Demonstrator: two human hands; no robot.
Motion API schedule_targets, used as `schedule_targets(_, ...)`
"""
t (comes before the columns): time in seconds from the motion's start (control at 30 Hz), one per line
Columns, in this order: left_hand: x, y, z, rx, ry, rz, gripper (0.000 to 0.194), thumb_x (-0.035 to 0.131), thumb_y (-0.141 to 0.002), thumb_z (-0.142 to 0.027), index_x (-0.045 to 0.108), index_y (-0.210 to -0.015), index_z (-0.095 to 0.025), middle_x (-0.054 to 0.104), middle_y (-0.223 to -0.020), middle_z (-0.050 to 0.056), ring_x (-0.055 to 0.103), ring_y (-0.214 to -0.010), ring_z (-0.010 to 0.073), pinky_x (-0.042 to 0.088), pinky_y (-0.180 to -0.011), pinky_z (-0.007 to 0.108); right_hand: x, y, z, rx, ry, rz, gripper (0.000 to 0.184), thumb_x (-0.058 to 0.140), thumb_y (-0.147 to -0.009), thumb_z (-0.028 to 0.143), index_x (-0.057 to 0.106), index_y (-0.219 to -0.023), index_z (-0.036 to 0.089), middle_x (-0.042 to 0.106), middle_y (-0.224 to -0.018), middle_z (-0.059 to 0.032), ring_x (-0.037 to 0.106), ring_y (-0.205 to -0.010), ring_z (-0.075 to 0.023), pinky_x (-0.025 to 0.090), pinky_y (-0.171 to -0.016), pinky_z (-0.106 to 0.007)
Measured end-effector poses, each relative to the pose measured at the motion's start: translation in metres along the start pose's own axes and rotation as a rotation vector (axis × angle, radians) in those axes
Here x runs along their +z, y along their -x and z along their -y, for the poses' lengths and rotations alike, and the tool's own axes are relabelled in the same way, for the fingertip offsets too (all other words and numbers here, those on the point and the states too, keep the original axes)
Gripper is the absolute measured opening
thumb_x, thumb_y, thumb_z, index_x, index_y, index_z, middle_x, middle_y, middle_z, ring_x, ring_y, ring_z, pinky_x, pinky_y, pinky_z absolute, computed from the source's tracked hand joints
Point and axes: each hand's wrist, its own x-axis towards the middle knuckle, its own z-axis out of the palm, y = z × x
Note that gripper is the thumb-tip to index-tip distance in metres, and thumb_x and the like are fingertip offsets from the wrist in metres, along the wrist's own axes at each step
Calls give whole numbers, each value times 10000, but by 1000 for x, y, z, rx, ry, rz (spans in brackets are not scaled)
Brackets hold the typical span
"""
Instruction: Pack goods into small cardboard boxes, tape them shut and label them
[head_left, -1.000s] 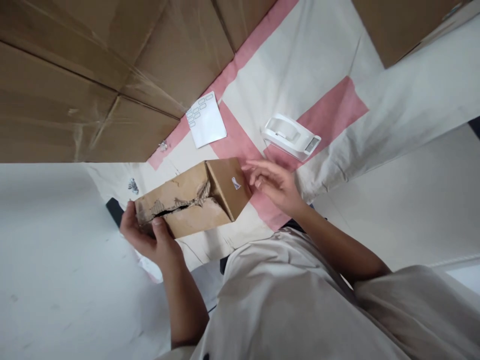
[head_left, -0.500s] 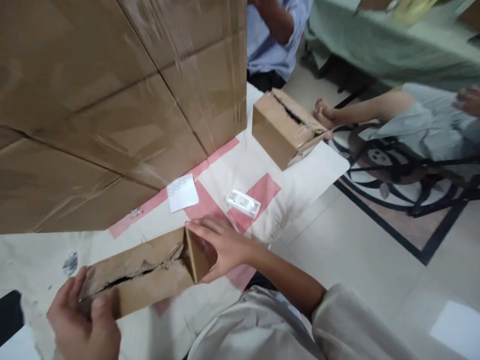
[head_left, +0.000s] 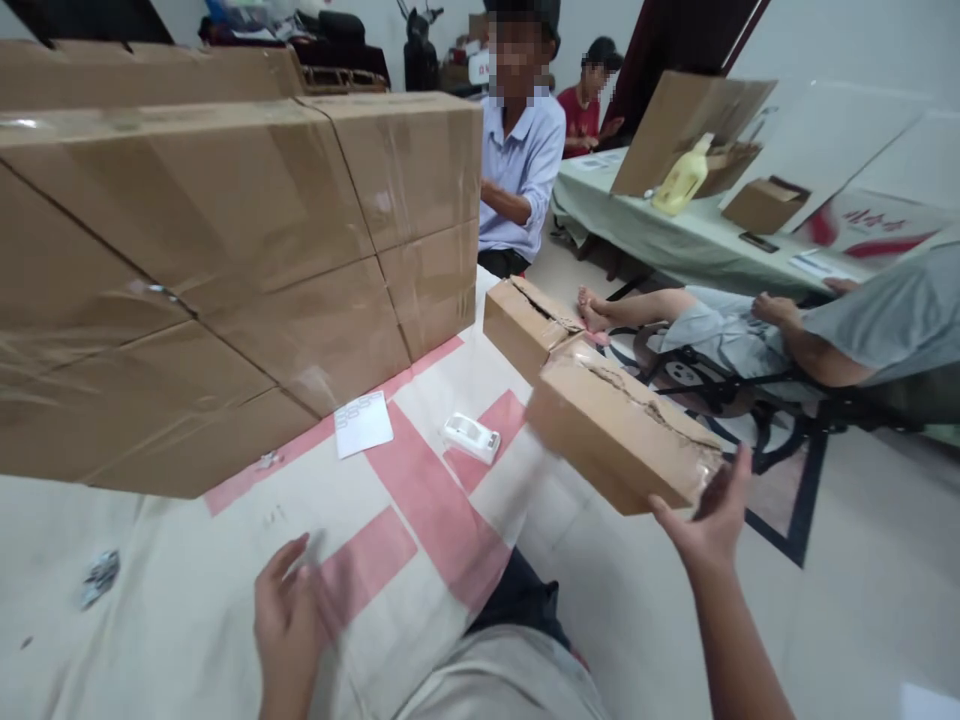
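Note:
My right hand (head_left: 709,515) grips the near end of a long brown cardboard box (head_left: 611,430) with a ragged, torn seam along its top. The box is held out to the right, past the table's edge, and its far end overlaps a second cardboard box (head_left: 529,320) in view; whether they touch I cannot tell. My left hand (head_left: 285,610) hovers over the near part of the table, holding nothing, its fingers curved and apart. On the pink-and-white cloth (head_left: 457,540) lie a white plastic device (head_left: 471,438) and a white card (head_left: 364,425) with printed outlines.
A tall stack of taped cartons (head_left: 300,250) fills the table's left and back. Crumpled scraps (head_left: 101,578) lie at the left. A person in a light blue shirt (head_left: 525,165) sits beyond the stack; another person's legs (head_left: 675,310) reach in from the right. A yellow jug (head_left: 682,178) stands on a green-covered table.
The torn-top box has moved from in front of me to the right, now in my right hand alone. My left hand has let go of it. The view has tilted up.

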Motion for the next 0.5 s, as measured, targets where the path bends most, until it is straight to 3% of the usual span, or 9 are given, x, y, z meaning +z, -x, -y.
schedule_targets(0.07, 13, 2, 3, -2, 6, 50, 491, 620, -879, -549, 568, -1296, -296, 625, -1381, 83, 579, -1294, 304, 450, -1116, 587, -7, -5, -23, 11, 70, -105, 1406, 889, -582, 625, 82, -1651, 198, 451, -1466, -208, 545, -1314, -414, 423, -1105, -656)
schedule_targets(0.13, 27, -1, 4, 40, -13, 91, 477, 604, -888, -544, 564, -1289, -288, 631, -1367, 87, 574, -1292, 306, 445, -1115, 586, 2, -8, -37, 30, 128, -138, 1374, 892, -588, 604, 118, -1653, 209, 497, -1415, -210, 588, -1250, -403, 479, -1061, -619)
schedule_targets(0.33, 47, -11, 14, 127, -106, 179, 508, 583, -905, -544, 530, -1322, -259, 654, -1319, 109, 575, -1283, 309, 452, -1106, 566, 59, -13, -40, 43, 145, -37, 1250, 789, -729, 561, 75, -1648, 106, 362, -1524, -282, 528, -1333, -420, 476, -1077, -602)
schedule_targets(0.5, 45, -8, 14, 117, -57, 178, 526, 563, -900, -570, 521, -1319, -254, 661, -1298, 120, 595, -1257, 312, 480, -1068, 545, 78, -35, -42, -30, 207, 31, 1251, 771, -751, 583, 46, -1647, 96, 332, -1558, -288, 491, -1376, -409, 458, -1108, -571)
